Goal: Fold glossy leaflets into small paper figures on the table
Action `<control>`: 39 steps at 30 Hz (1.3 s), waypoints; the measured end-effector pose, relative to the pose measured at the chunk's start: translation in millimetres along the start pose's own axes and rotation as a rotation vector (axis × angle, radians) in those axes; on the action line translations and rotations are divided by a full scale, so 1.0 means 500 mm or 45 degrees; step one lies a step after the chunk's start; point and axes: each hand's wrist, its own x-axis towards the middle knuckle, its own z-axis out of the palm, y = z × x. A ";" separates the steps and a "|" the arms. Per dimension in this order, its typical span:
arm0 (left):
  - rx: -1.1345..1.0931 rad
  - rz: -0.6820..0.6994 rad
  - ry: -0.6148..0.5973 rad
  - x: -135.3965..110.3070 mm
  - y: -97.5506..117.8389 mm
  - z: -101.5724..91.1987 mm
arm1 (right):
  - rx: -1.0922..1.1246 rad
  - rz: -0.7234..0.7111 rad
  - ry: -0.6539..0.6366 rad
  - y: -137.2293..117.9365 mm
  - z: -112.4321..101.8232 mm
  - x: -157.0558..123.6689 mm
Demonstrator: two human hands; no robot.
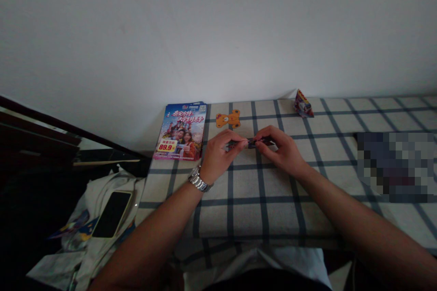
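Note:
Over the checked tablecloth (pixel 246 216), my left hand (pixel 220 152) and my right hand (pixel 280 149) meet at a small dark printed piece of folded paper (pixel 251 143). Each pinches it between thumb and fingers, the left at its left part and the right at its right part. Fingers hide much of the paper, so its full shape cannot be made out. A silver watch (pixel 200 180) is on my left wrist. To the left of that hand lies a stack of colourful printed flyers (pixel 180 132). An orange bear-shaped flat piece (pixel 228 119) lies just beyond my hands.
A small folded paper shape (pixel 303 104) stands near the wall (pixel 235 32) at the back right. A blurred-out dark item (pixel 392 166) lies on the right. Below the table's left edge, a phone (pixel 112 213) rests on white bags (pixel 92 195).

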 end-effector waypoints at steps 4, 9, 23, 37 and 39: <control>-0.016 0.006 -0.023 0.000 0.001 0.001 | -0.048 -0.050 -0.021 -0.002 0.001 0.002; -0.022 -0.013 -0.048 -0.002 0.000 0.005 | -0.086 -0.097 -0.024 -0.004 0.003 0.003; -0.019 -0.006 -0.076 -0.003 0.001 0.007 | -0.140 -0.109 0.000 -0.006 -0.005 0.006; -0.042 0.028 -0.028 -0.002 -0.004 0.003 | -0.106 -0.079 0.010 -0.008 -0.004 0.004; -0.030 0.025 -0.030 -0.002 -0.005 0.001 | -0.107 -0.085 0.002 -0.004 -0.004 0.004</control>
